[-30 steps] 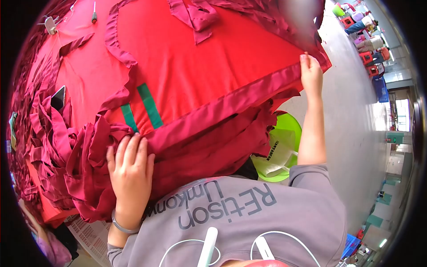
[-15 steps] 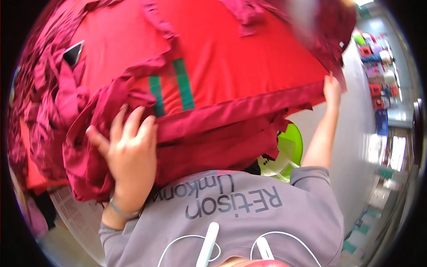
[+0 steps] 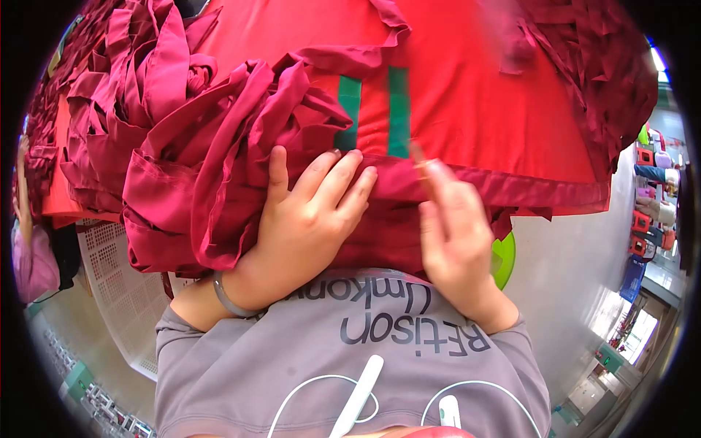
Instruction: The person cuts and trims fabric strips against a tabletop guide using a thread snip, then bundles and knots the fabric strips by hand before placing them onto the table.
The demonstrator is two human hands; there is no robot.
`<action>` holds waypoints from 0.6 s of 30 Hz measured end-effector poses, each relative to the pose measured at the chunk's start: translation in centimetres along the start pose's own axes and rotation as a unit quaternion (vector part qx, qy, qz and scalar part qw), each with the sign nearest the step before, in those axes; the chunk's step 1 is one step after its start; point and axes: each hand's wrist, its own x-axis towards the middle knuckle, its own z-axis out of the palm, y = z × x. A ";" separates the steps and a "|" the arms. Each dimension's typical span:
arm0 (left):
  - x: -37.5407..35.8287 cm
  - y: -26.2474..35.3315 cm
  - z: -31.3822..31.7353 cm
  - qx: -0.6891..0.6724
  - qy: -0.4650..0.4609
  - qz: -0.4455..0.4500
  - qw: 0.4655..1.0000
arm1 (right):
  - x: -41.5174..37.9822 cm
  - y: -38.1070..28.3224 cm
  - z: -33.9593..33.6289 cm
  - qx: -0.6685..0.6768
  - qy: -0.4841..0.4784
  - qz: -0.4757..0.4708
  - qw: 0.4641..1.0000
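We are using the two green strips [image 3: 349, 113] on the red cloth [image 3: 485, 120] as landmark. Our left hand [image 3: 310, 212] is lying palm down just below the strips, fingers spread wide, pressing on maroon fabric [image 3: 252, 197]. Our right hand [image 3: 426, 169] is closing narrow below and right of them, fingertips pinching a thin stick [image 3: 416, 153]; motion is blurring it, so we are not telling its type. The maroon band [image 3: 526, 188] is running along the cloth's near edge, below the strips and out to the right. Loose maroon fabric is piling up left of the strips, and a maroon heap [image 3: 599, 80] is sitting at far right. Below right, a lime green container [image 3: 504, 259] is showing partly beside our right forearm. Below left, a pale perforated basket [image 3: 117, 274] is standing near another person's pink sleeve [image 3: 35, 266].
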 end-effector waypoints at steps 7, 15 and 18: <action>-0.2 0.5 0.8 -0.006 0.017 -0.023 1.000 | -1.2 -1.2 0.1 -0.157 -0.115 0.007 0.981; -0.1 0.4 0.9 -0.007 0.022 -0.017 1.000 | -1.0 -0.7 2.0 -0.119 -0.054 0.035 0.991; -0.1 0.3 0.9 -0.018 0.023 -0.025 0.999 | -0.7 -0.3 3.0 -0.097 -0.002 0.036 0.995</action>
